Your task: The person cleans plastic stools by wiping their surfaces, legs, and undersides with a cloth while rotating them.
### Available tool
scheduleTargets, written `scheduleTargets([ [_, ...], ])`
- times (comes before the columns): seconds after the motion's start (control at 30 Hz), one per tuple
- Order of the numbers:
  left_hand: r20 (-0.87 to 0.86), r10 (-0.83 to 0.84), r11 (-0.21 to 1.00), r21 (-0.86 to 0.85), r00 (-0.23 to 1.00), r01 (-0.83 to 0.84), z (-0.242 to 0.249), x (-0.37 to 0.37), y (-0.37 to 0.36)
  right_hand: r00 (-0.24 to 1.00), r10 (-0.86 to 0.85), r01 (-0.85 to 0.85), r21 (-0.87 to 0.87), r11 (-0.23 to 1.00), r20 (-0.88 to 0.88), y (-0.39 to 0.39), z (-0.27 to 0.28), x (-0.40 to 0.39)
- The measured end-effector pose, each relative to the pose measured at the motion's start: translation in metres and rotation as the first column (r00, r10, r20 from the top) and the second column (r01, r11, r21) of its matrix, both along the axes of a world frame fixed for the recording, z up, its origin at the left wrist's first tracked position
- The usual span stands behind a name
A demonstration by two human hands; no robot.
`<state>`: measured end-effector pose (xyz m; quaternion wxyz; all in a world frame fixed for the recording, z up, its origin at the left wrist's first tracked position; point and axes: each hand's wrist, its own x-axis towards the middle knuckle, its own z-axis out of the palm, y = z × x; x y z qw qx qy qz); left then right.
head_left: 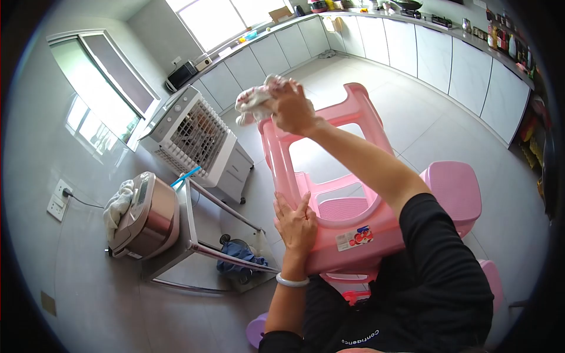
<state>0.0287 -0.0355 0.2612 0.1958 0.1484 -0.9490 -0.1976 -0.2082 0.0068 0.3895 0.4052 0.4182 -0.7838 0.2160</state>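
Note:
A pink plastic stool (329,241) lies tipped over in front of my body, its legs pointing away from me and a sticker on its near side. My left hand (296,223), with a pale bangle at the wrist, grips the stool's left side, thumb and fingers spread along the edge. At the far end of the left leg, my right hand (292,109) clutches a bunched white cloth (254,105) with reddish marks. The cloth is beside the leg's tip; whether it touches cannot be made out.
To the left, a rice cooker (147,217) sits on a metal-framed stand (191,250). An air cooler (194,138) stands behind it. Another pink stool (453,194) is at my right. White cabinets (359,44) line the far walls, and a purple item (256,330) lies near my left arm.

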Motion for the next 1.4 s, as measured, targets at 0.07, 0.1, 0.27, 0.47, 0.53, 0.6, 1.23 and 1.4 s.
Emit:
scheduleTargets([
  [0.07,0.029,0.036,0.998,-0.056,0.999,-0.035,0.007,0.003,0.009,0.890,-0.142,-0.060,0.420,0.905,0.433,0.003,0.023,0.027],
  [0.1,0.028,0.035,0.998,-0.059,0.999,-0.033,0.009,0.003,0.012,0.897,-0.079,-0.155,0.477,0.865,0.435,-0.004,-0.008,0.019],
  [0.27,-0.079,0.003,1.000,-0.005,0.997,-0.003,-0.003,0.009,0.004,0.956,0.078,-0.199,0.433,0.879,0.281,-0.014,-0.039,-0.004],
  [0.47,-0.073,0.006,0.999,0.044,0.997,-0.003,-0.001,0.013,0.005,0.987,-0.030,-0.040,0.416,0.908,0.160,0.059,-0.036,-0.025],
  [0.53,-0.087,0.010,1.000,0.020,0.996,-0.008,-0.002,0.012,0.006,0.990,-0.093,0.042,0.415,0.909,0.105,0.090,-0.039,-0.036],
  [0.6,-0.097,0.014,1.000,-0.001,0.995,-0.014,-0.002,0.011,0.006,0.992,-0.126,0.117,0.311,0.943,0.008,0.118,-0.057,-0.067],
  [1.23,-0.102,-0.022,0.999,-0.051,0.995,0.017,-0.010,0.007,-0.003,0.842,0.252,0.026,-0.502,0.864,0.476,0.164,-0.110,-0.140],
  [1.4,-0.072,0.014,1.000,-0.020,0.997,-0.016,-0.002,0.006,0.007,0.851,0.236,-0.020,-0.420,0.907,0.469,0.192,-0.114,-0.092],
])
